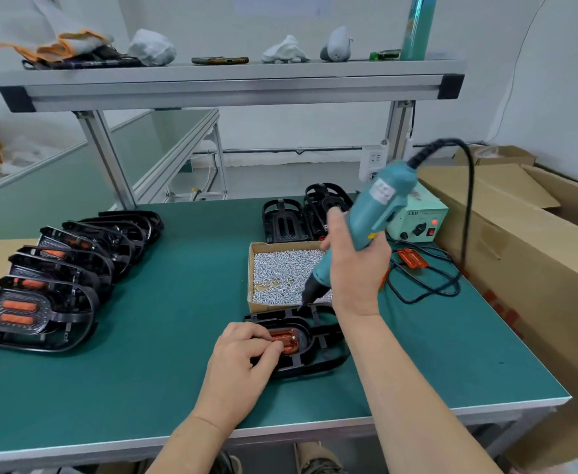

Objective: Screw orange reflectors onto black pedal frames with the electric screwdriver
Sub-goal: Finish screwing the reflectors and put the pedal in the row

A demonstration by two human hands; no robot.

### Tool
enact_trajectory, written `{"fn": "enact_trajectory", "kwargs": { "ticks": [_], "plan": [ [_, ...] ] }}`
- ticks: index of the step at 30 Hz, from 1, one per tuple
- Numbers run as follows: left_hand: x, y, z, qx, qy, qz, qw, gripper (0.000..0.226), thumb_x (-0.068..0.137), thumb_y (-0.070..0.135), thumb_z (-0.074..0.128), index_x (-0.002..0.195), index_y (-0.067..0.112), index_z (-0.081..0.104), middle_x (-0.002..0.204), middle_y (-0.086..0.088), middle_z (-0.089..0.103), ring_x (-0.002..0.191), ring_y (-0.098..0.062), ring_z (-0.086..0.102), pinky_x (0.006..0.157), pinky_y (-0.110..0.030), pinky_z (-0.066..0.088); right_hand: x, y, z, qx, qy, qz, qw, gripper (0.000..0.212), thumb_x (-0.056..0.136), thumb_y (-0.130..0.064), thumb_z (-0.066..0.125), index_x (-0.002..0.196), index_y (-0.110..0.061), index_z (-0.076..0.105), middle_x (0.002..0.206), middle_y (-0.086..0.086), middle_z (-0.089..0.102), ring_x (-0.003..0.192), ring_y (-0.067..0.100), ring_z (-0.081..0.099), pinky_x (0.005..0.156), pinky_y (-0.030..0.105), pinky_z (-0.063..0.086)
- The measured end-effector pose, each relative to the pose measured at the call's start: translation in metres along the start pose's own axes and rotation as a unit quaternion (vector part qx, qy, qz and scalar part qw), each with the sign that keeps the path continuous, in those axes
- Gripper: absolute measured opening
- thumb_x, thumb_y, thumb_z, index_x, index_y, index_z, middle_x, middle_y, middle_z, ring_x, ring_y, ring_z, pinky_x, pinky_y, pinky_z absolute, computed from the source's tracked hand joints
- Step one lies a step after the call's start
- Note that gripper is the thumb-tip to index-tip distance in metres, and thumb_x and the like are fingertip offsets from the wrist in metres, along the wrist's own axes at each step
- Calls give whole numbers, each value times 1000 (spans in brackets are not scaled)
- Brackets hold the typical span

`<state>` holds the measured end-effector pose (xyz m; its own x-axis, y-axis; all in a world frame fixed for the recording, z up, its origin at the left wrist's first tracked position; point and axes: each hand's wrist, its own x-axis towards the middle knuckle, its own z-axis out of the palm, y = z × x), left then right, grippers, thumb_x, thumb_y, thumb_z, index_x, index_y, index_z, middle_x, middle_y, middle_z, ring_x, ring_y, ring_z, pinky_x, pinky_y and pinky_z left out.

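left hand (243, 357): low on the worktop (178, 319), palm down, fingers curled; fingertips pinch the left end of the orange reflector (289, 342) and cover that side of the frame
right hand (355, 265): raised, back of hand to camera, forearm reaching in from bottom right; fingers wrapped round the lower body of the electric screwdriver (373, 213)
electric screwdriver: teal, tilted, top leaning up-right, dark tip pointing down-left at the far rim of the pedal frame; cannot tell if the tip touches
pedal frame (318, 366): black, flat on the worktop near the front edge, between the two hands; orange reflector sits in its centre pocket
finished pedals (62, 268): far left, overlapping row leaning on each other, orange strips showing
screw box (250, 278): open cardboard, just behind the pedal frame, full of silver screws (280, 271); right part hidden by the right hand
spare frames (285, 222): black, standing behind the screw box
loose reflector (412, 258): orange, right of the right hand, lying among black cable (467, 213) loops
power unit (417, 220): pale green, red light on, back right
cardboard boxes (520, 234): along the right edge of the worktop
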<state>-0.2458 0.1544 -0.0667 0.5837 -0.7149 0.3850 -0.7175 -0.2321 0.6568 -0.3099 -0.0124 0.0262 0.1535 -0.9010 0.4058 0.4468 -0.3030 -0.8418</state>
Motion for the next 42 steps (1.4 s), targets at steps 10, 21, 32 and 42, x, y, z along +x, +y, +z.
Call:
{"fn": "enact_trajectory", "kwargs": {
  "ticks": [10,21,32,42],
  "plan": [
    [0,-3,1,4,3,9,1000,23,88,23,72,64,23,74,86,21,63,97,-8,54,84,-24,42,32,60,-57,226,188,339,894,23,100,-36,62,109,-15,58,96,5,66,80,14,69,57,25,57],
    [-2,6,-4,-18,28,26,999,26,84,47,55,87,35,77,90,26,65,100,-5,58,88,-24,44,34,82,-63,185,117,290,932,25,104,-37,55,108,-12,55,91,12,72,87,21,67,80,34,56],
    [104,14,-16,145,-36,-56,987,24,89,17,66,109,26,75,101,8,70,111,-20,51,98,-36,40,33,82,-59,172,127,272,938,30,102,-34,58,116,-8,52,89,11,72,74,15,70,67,29,59],
    [140,16,2,280,-260,-40,923,21,85,32,70,106,38,71,105,11,68,105,-14,58,97,-35,43,32,84,-60,177,122,272,938,27,103,-35,56,114,-11,52,94,13,72,78,16,69,71,31,56]
  ]
}}
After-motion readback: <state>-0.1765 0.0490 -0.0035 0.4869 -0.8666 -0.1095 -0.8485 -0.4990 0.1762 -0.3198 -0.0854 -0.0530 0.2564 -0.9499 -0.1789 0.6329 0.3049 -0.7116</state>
